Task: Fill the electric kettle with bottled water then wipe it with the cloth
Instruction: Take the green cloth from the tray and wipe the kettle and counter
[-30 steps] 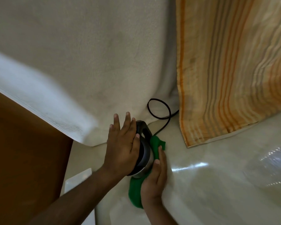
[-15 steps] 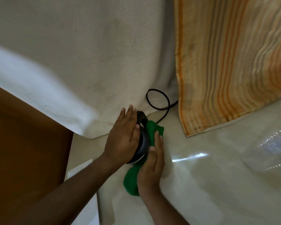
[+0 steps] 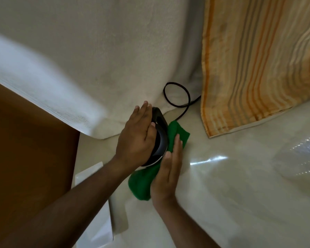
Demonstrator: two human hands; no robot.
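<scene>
While the left hand (image 3: 135, 138) lies flat, fingers together, on the lid of the black electric kettle (image 3: 160, 138) near the pale table's (image 3: 240, 203) far edge, the right hand (image 3: 168, 173), palm open, presses the green cloth (image 3: 175, 135) against its side; sweep round firmly, steadying the kettle against tipping.

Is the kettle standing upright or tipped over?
Upright. The kettle stands on the counter, left hand flat on top, right hand pressing the green cloth against its side.

The left hand (image 3: 136, 138) lies palm-down with fingers spread and nearly straight, forearm stretched in from the lower left; the right hand (image 3: 168, 174) stands edge-up, fingers together and extended. Both wrists sit close, forearms converging.
</scene>
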